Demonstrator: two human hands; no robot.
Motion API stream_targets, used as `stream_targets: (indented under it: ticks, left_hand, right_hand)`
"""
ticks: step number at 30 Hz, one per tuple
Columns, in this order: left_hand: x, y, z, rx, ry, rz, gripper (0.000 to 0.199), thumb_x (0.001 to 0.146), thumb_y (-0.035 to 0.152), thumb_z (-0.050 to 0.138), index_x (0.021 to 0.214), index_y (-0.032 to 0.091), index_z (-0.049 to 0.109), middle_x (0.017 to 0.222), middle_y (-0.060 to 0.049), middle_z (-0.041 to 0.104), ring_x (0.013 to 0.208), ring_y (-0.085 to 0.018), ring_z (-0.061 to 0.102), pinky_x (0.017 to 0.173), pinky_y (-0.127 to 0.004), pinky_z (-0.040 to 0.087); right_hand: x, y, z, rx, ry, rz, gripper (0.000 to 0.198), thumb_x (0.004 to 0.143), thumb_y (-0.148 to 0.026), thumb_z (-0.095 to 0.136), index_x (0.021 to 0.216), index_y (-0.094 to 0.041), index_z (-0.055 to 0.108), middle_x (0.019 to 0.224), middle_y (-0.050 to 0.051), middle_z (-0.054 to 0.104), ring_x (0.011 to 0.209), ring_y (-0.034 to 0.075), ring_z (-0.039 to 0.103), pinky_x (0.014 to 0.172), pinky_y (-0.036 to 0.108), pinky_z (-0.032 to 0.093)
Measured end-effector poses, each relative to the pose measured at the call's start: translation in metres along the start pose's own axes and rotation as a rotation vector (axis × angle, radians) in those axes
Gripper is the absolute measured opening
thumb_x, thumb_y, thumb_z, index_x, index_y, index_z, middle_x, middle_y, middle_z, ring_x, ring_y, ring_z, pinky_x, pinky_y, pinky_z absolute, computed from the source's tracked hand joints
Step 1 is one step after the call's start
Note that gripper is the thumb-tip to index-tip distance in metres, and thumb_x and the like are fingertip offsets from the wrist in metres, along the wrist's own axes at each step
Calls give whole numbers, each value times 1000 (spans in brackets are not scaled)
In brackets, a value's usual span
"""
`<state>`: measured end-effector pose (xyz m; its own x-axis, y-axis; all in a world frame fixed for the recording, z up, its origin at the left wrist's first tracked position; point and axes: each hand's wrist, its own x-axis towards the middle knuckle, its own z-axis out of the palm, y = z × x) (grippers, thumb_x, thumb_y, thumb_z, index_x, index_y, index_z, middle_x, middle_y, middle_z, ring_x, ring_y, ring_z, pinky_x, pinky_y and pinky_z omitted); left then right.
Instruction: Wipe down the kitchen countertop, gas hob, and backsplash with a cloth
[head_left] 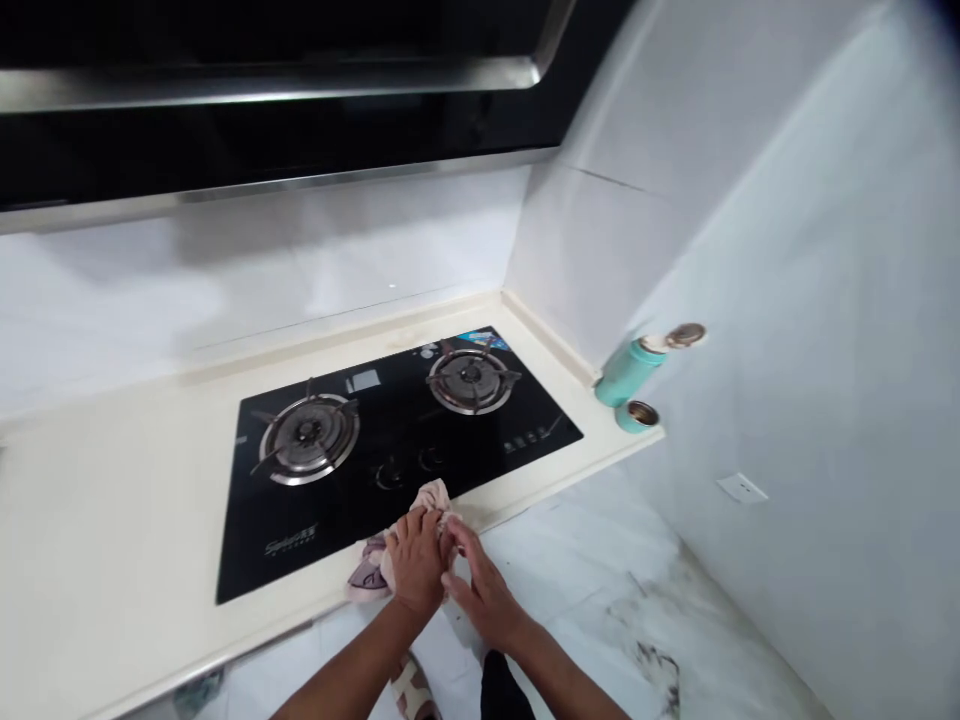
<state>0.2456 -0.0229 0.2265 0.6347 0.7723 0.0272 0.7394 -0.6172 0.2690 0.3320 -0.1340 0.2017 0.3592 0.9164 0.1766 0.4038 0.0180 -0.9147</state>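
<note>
A pale pink cloth (433,494) with a purple-patterned corner lies bunched on the front edge of the counter, against the black glass gas stove (405,430). My left hand (417,565) is on top of it, fingers curled over the fabric. Close on its right, my right hand (480,595) has thumb and fingers apart, the fingertips at the cloth's right side. Whether they pinch any fabric is hidden. Just behind the cloth are the stove's two dark knobs (390,474).
Two burners with pan supports, left (309,438) and right (471,381), rise from the glass. A teal flask (628,374) and a teal cup (636,417) stand at the counter's right end. A black range hood (300,140) overhangs the stove. Walls bound the back and right.
</note>
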Motion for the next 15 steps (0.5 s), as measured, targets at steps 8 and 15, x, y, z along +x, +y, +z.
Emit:
stream_targets:
  ticks: [8, 15]
  left_hand:
    - [47, 80, 24, -101, -185, 104, 44, 94, 24, 45, 137, 26, 54, 142, -12, 53, 126, -31, 49, 100, -50, 41]
    - [60, 108, 29, -31, -173, 195, 69, 75, 28, 71, 141, 26, 52, 141, -14, 52, 122, -35, 51, 100, -52, 40]
  right_hand:
    - [13, 43, -78, -92, 135, 126, 53, 101, -45, 42, 149, -22, 42, 160, 13, 34, 148, 27, 33, 123, 52, 31]
    - [42, 58, -134, 96, -23, 215, 48, 96, -52, 48, 130, -21, 59, 152, 14, 45, 133, 27, 52, 110, 47, 46]
